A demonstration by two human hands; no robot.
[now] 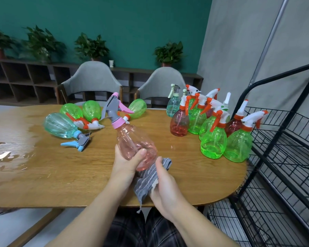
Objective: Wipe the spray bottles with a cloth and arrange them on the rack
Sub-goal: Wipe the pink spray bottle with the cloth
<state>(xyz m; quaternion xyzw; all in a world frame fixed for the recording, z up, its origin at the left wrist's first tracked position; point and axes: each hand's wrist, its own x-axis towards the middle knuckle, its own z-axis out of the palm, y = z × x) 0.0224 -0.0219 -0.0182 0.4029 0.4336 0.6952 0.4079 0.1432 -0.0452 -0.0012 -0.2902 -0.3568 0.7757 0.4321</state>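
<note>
The left hand (127,163) is gripping the pink bottle (135,146) around its lower body, thumb curled across the front, holding it tilted above the surface (61,179) at the centre of the frame. The right hand (165,186) is closing around the grey striped cloth (148,177) and pressing it up against the bottle's base.

The bottle is looking smooth and possibly wet, so it could be slipping out of the left hand if the cloth is rubbed hard against the base; a fall would likely be knocking it onto the surface. A puddle (4,155) is sitting at the left of the frame, with a wet sheen spreading toward the lying bottles, so anything set down there would be getting dirty again. Four bottles are lying on their sides in the upper middle: a blue bottle (61,125) and three green ones (71,110), all round enough to be rolling if bumped. At the right, the standing bottles (213,143) are crowding together near the surface's edge, just beside the black wire rack (284,139); a careless reach toward the rack could be toppling several. The trailing corner of the cloth is hanging below the surface edge and could be snagging.

No brand, label or readable writing is showing on any bottle, the cloth or the rack.
</note>
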